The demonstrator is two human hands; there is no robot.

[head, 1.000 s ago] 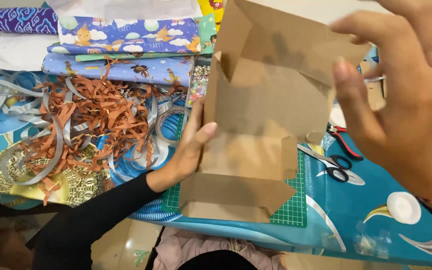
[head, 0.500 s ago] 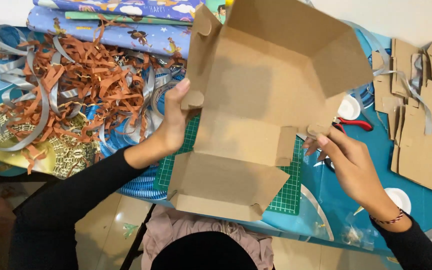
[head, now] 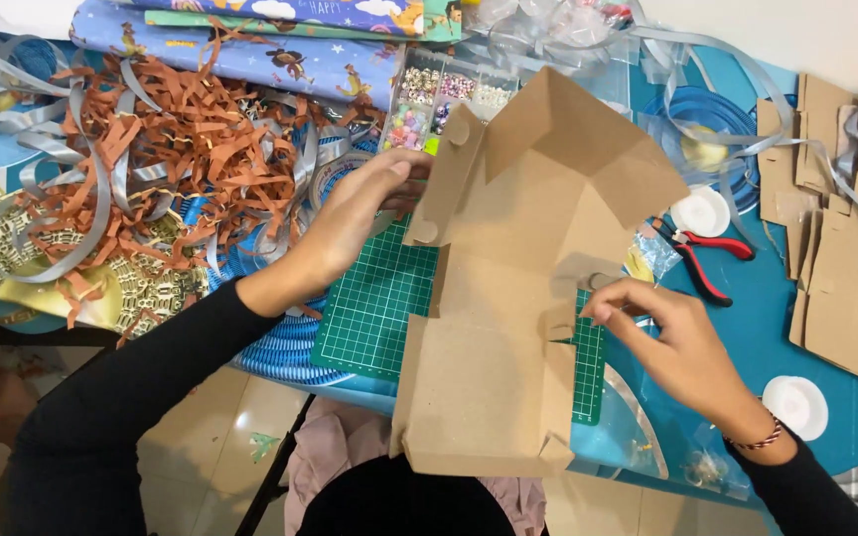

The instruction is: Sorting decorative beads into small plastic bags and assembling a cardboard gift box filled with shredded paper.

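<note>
Two hands work on one flat cardboard box blank (head: 508,328). The right hand's (head: 682,352) fingertips (head: 603,310) are pinched together on a small tab at the blank's right edge. The left hand's (head: 355,213) fingers are curled against a side flap on the upper left, though their grip is partly hidden. The blank lies between both hands on a green cutting mat (head: 374,308), its long axis running away from the person. Red-handled pliers (head: 702,253) lie just beyond the right hand, and brown paper shreds (head: 181,159) are heaped well to the left.
</note>
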